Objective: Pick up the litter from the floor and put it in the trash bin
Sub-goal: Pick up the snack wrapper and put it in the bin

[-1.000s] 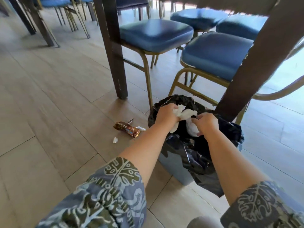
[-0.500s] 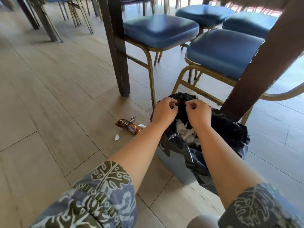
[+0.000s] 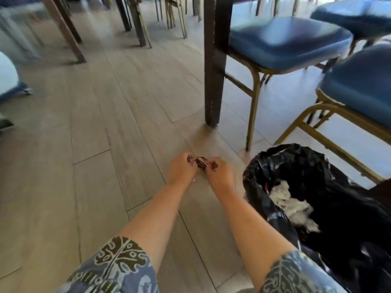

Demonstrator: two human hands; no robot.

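A brown snack wrapper (image 3: 201,162) lies on the wooden floor just left of the trash bin (image 3: 260,166), which is lined with a black bag. White crumpled paper (image 3: 292,205) sits inside the bin. My left hand (image 3: 182,169) and my right hand (image 3: 219,172) are down at the floor on either side of the wrapper, fingers curled onto its two ends. The frame is blurred, so the small scraps near the wrapper are hard to make out.
A dark table leg (image 3: 212,66) stands just beyond the hands. Blue padded chairs with gold frames (image 3: 283,42) crowd the right and back. More chair and table legs (image 3: 135,20) stand farther off. A white object (image 3: 7,75) is at the left edge.
Both hands released the white paper into the bin, then swung left and down to the floor, where they now close on the brown wrapper. The view turned left.
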